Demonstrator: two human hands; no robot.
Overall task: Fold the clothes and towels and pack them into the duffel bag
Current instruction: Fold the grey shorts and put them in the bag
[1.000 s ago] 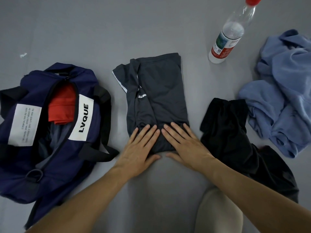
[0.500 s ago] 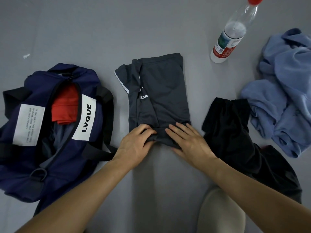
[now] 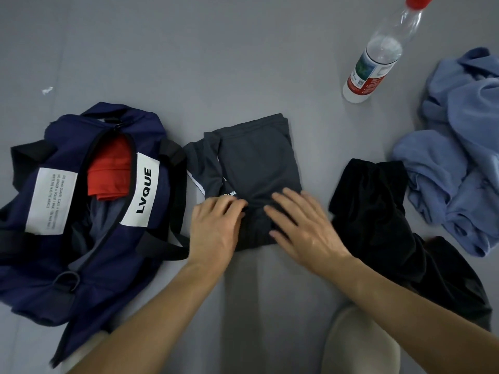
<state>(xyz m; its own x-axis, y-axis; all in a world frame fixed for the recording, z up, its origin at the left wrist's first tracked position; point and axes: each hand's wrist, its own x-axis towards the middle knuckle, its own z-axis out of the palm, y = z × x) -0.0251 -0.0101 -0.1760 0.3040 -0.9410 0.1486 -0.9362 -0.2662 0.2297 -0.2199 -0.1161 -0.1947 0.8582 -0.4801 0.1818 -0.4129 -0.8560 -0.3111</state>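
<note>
A dark grey sports garment lies partly folded on the grey floor in the middle. My left hand grips its near edge with curled fingers and has it turned up over the rest. Beside it, my right hand presses flat on the fold with fingers spread. The navy duffel bag with white LVQUE labels lies unzipped at the left. A folded red garment shows inside it. At the right lie a crumpled black garment and a crumpled blue towel.
A plastic water bottle with a red cap stands at the back right. My knee in light trousers shows at the bottom. A small white scrap lies on the floor beyond the bag.
Both hands went from lying flat on the grey garment's near end to taking its edge and carrying it forward over the garment, which now looks shorter.
</note>
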